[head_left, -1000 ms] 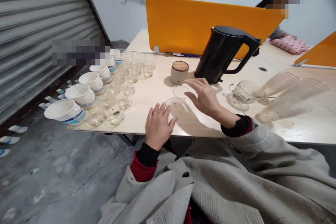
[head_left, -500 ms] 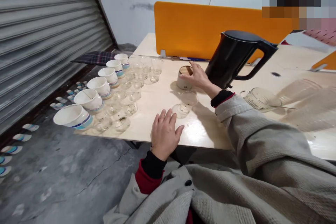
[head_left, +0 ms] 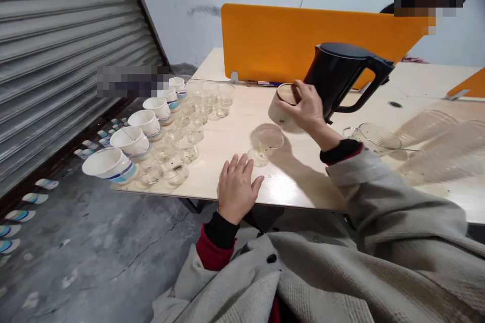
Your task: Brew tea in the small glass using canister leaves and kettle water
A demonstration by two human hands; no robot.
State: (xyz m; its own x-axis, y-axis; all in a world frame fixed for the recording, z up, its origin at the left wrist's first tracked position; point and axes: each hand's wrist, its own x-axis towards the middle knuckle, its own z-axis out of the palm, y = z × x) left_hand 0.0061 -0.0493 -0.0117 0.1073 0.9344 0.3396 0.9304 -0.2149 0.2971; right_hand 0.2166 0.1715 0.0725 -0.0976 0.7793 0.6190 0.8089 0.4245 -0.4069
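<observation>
My right hand [head_left: 306, 107] is closed around a white round cup [head_left: 279, 113] with a brown top or inside; a cast shadow beneath suggests it is lifted off the table. Just behind it stands a black electric kettle [head_left: 333, 75], its handle pointing right. Below the cup, a clear plastic cup [head_left: 268, 142] sits on the table. Flat near the table's front edge lies my left hand [head_left: 238, 184], its fingers stretched out and nothing in it, close to the clear cup.
Several white paper cups [head_left: 108, 164] line the table's left edge, beside rows of clear cups [head_left: 176, 171]. At right are a glass jug [head_left: 373, 137] and stacked plastic cups [head_left: 447, 159]. An orange divider [head_left: 273, 40] crosses the back; a person is partly visible beyond it.
My right hand has taken hold of the white round cup and raised it, shifting it right and slightly up in view. My left hand stays where it was.
</observation>
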